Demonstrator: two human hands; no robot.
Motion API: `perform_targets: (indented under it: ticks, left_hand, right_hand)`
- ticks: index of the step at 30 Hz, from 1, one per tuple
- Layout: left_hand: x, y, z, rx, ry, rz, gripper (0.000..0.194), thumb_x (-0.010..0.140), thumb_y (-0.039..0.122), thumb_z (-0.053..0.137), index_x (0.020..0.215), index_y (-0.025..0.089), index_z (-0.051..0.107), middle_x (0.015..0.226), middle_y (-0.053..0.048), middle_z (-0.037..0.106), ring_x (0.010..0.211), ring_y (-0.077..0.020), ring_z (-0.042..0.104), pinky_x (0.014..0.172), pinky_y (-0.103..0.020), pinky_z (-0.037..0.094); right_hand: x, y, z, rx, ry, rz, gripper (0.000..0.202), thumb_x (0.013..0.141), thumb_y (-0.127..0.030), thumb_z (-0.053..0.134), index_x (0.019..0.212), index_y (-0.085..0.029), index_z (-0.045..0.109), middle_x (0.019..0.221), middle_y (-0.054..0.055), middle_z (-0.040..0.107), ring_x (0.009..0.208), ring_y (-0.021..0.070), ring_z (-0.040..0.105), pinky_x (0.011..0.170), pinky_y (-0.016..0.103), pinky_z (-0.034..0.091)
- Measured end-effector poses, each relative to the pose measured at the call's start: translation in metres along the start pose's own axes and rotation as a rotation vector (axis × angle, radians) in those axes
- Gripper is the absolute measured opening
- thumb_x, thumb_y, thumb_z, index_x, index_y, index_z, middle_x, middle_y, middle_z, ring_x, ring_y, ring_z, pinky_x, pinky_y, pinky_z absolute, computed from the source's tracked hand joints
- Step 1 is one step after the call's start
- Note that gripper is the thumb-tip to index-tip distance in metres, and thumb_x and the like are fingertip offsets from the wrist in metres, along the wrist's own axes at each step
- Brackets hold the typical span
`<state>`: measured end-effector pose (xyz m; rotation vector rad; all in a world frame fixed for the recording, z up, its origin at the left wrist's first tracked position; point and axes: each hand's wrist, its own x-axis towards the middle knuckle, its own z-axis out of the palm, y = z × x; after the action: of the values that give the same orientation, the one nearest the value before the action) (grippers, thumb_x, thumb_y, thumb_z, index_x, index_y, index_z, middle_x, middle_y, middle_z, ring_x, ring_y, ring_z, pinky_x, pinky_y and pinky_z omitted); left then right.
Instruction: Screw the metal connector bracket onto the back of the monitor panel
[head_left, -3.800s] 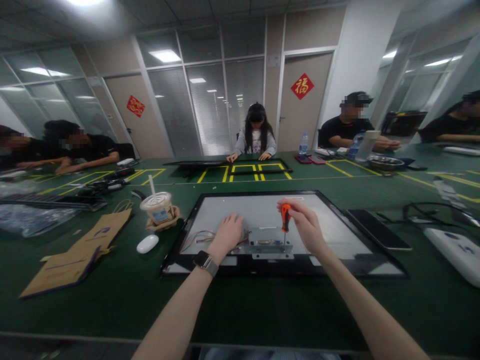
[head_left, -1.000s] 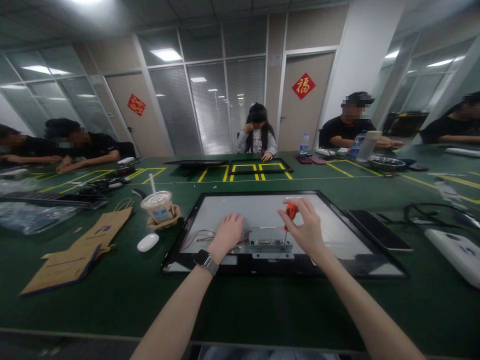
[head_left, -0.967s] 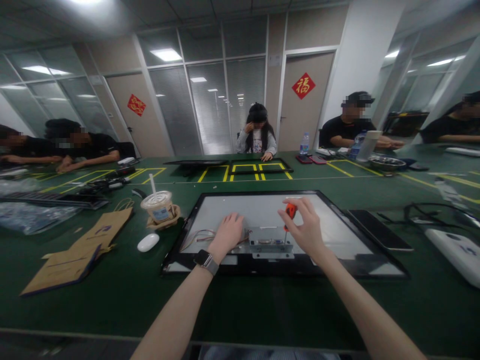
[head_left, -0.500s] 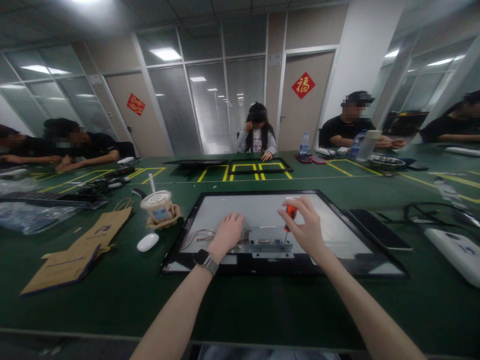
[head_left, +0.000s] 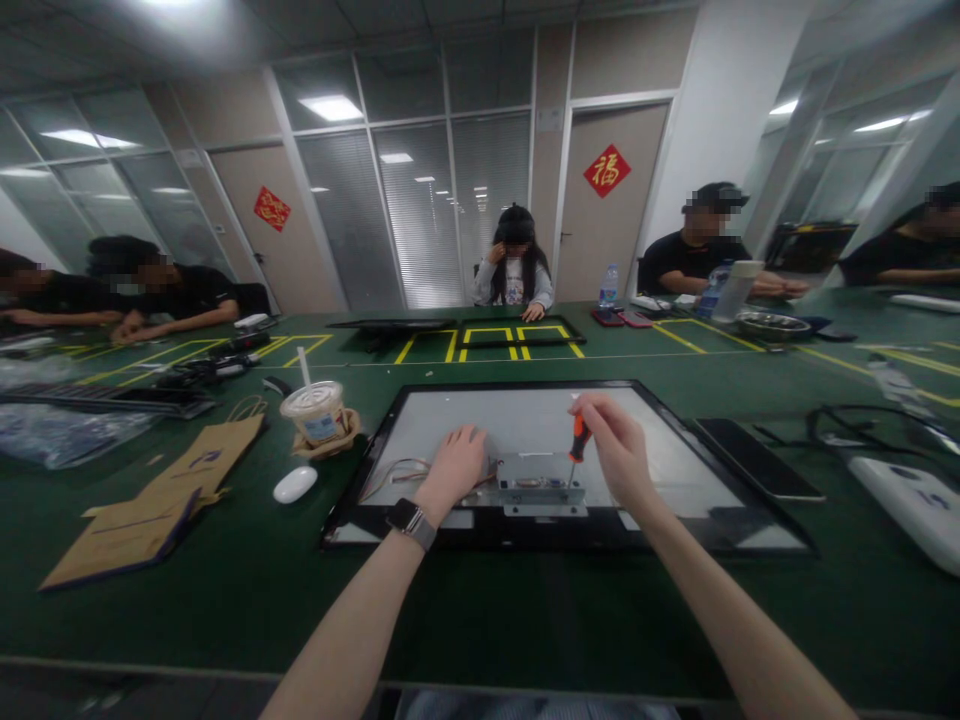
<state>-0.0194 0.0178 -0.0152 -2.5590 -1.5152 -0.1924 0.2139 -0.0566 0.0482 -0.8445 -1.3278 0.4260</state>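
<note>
In front of me a flat monitor panel with a black frame lies back side up on the green table. A metal bracket with connector ports sits near its front edge. My right hand grips the handle of a red and black screwdriver. The screwdriver stands nearly upright, its tip down at the right end of the bracket. My left hand, with a watch on the wrist, rests on the panel just left of the bracket, fingers stretched out. Thin wires run beside it.
To the left stand a lidded drink cup in a cardboard holder, a white mouse and paper bags. A dark phone and a white device lie right. Across the table sits a person by a black frame.
My right hand's fingers have closed in around the screwdriver's handle, where they were spread wider before. The left hand and the panel have stayed in place.
</note>
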Motion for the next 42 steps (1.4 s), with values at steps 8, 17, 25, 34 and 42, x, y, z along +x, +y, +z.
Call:
perform_targets:
  ticks: [8, 17, 25, 34, 42]
  left_hand:
    - [0.001, -0.001, 0.002, -0.006, -0.018, 0.001, 0.041, 0.103, 0.013, 0.035, 0.142, 0.012, 0.049, 0.149, -0.02, 0.052, 0.139, -0.027, 0.05, 0.113, -0.042, 0.04]
    - [-0.001, 0.0, -0.003, -0.042, -0.01, -0.012, 0.04, 0.102, 0.014, 0.038, 0.14, 0.015, 0.052, 0.147, -0.019, 0.054, 0.134, -0.0282, 0.054, 0.112, -0.044, 0.042]
    - [-0.001, 0.0, -0.003, -0.02, -0.003, 0.0, 0.039, 0.103, 0.015, 0.036, 0.139, 0.014, 0.053, 0.145, -0.02, 0.055, 0.133, -0.0282, 0.055, 0.11, -0.044, 0.044]
    - [0.0, 0.0, -0.002, -0.008, -0.012, -0.01, 0.041, 0.104, 0.016, 0.036, 0.141, 0.013, 0.052, 0.146, -0.019, 0.055, 0.134, -0.0288, 0.054, 0.111, -0.043, 0.043]
    - [-0.001, 0.002, -0.007, -0.028, -0.047, -0.019, 0.042, 0.104, 0.016, 0.036, 0.144, 0.012, 0.05, 0.149, -0.019, 0.052, 0.137, -0.0283, 0.052, 0.115, -0.043, 0.04]
  right_hand:
    - [0.001, 0.004, 0.0, 0.1, -0.032, 0.043, 0.024, 0.099, -0.043, 0.055, 0.102, -0.023, 0.068, 0.078, 0.002, 0.065, 0.071, 0.0187, 0.062, 0.058, 0.031, 0.051]
    - [0.0, 0.001, -0.001, 0.078, -0.086, 0.041, 0.02, 0.091, -0.042, 0.069, 0.085, -0.024, 0.073, 0.082, 0.002, 0.064, 0.074, 0.0186, 0.061, 0.063, 0.032, 0.054]
    - [-0.001, -0.003, 0.004, 0.199, -0.168, 0.088, 0.03, 0.099, -0.048, 0.053, 0.092, -0.023, 0.068, 0.078, 0.004, 0.068, 0.072, 0.0198, 0.065, 0.065, 0.035, 0.056]
    - [0.003, -0.008, -0.003, 0.043, -0.146, 0.015, 0.027, 0.094, -0.047, 0.063, 0.088, -0.024, 0.077, 0.077, 0.003, 0.068, 0.071, 0.0198, 0.064, 0.063, 0.035, 0.055]
    - [0.001, -0.011, -0.001, -0.094, -0.111, -0.081, 0.025, 0.099, -0.037, 0.054, 0.094, -0.025, 0.075, 0.084, 0.004, 0.071, 0.08, 0.0214, 0.067, 0.074, 0.036, 0.054]
